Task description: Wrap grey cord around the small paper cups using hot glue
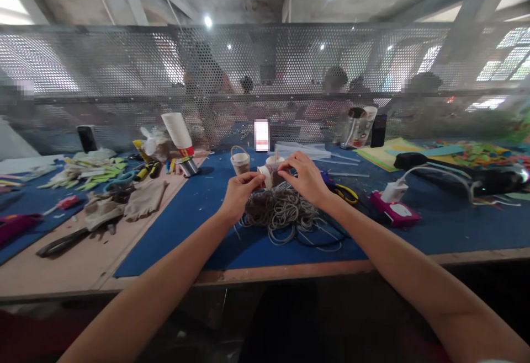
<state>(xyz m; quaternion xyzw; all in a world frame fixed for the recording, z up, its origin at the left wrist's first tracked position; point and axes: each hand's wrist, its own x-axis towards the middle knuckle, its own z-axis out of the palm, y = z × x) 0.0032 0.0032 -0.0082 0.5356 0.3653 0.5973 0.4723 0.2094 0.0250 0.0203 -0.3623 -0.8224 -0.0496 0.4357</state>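
Note:
Between my two hands is a white paper cup [266, 176], tilted on its side, with grey cord around part of its wall. My left hand [242, 189] pinches the cup's rim from the left. On the right, the bent fingers of my right hand [301, 174] close at the cup's far side, where the cord seems to be; the fingertips partly hide it. Below lies a tangled heap of grey cord [285, 214]. A small cord-wrapped basket with a handle [240, 161] stands just behind my left hand. Another pale cup [274, 160] is partly hidden behind the held one.
A lit phone [261, 135] stands upright at the back. To the right are yellow-handled pliers [346, 193] and a magenta power block [395, 209]. At left lie gloves [146, 200], scissors [120, 182] and a leaning stack of paper cups [177, 129]. A perforated metal screen [273, 65] borders the table.

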